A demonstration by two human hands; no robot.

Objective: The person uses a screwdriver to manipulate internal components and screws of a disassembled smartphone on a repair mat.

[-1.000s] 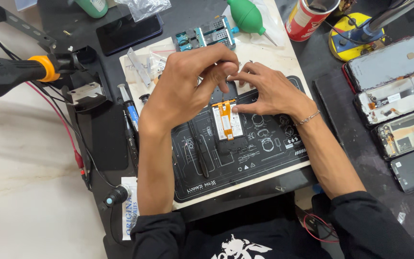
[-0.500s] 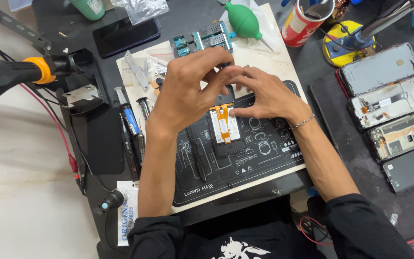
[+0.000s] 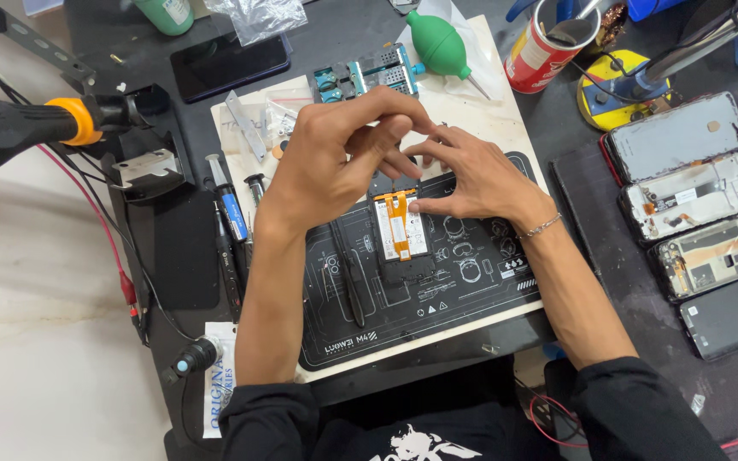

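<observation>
Dark bench [image 3: 172, 256] w/ a pale board [image 3: 489, 111] on it, and on that a black repair mat [image 3: 471, 290] w/ white outlines. Opened phone [image 3: 403, 239] lies mid-mat, back off, orange flex strip running down its white battery. Left hand [image 3: 335, 162] hovers just above the phone's top end, fingers curled, thumb and forefinger pinched close; if smth tiny sits between them, can't tell. Right hand [image 3: 471, 175] is beside it, fingers half spread, thumb tip pressing the phone's right edge, nothing gripped that I can see. Black tweezers [image 3: 348, 273] lie on the mat left of the phone. Risk, as I judge it: both hands crowd the same top corner, so a slip could tug or crease the flex; any small part in the pinch could drop onto the busy mat and be lost; the forearm sits near the tweezers and could sweep them off. Containers: red can [image 3: 548, 43] top right, open, w/ dark tool handles in it; green bottle [image 3: 164, 13] top left, contents not visible; clear plastic bag [image 3: 254, 17] next to it, looks empty. Four more stripped phones [image 3: 694, 188] at right, green bulb blower [image 3: 442, 43] up top.
</observation>
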